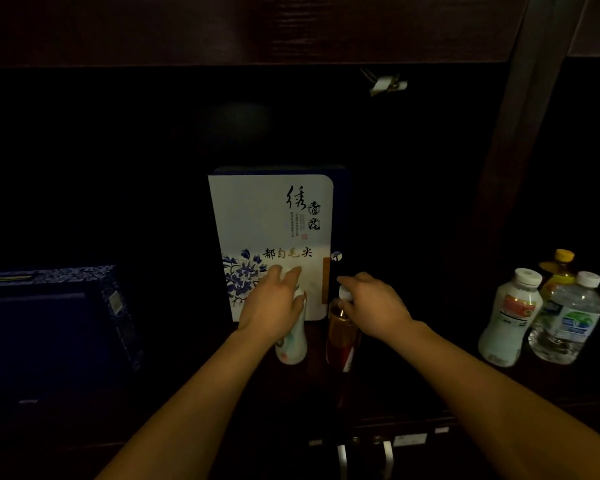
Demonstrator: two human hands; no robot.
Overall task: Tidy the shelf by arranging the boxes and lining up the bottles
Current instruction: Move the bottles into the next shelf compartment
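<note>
A white box with blue flowers and black characters [274, 230] stands upright at the back middle of the dark shelf. In front of it my left hand [274, 303] grips the top of a white bottle [291, 344]. Just to the right, my right hand [371, 306] holds the white-capped neck of an amber bottle with a red label [340, 337]. Both bottles stand upright and close together. A dark blue patterned box [56, 323] sits at the left.
At the right stand three bottles: a milky white one [510, 317], a clear water bottle [568, 320] and a yellow-capped one [558, 268] behind them. A dark wooden post [520, 133] rises at the right. A small white clip [388, 84] hangs under the upper shelf.
</note>
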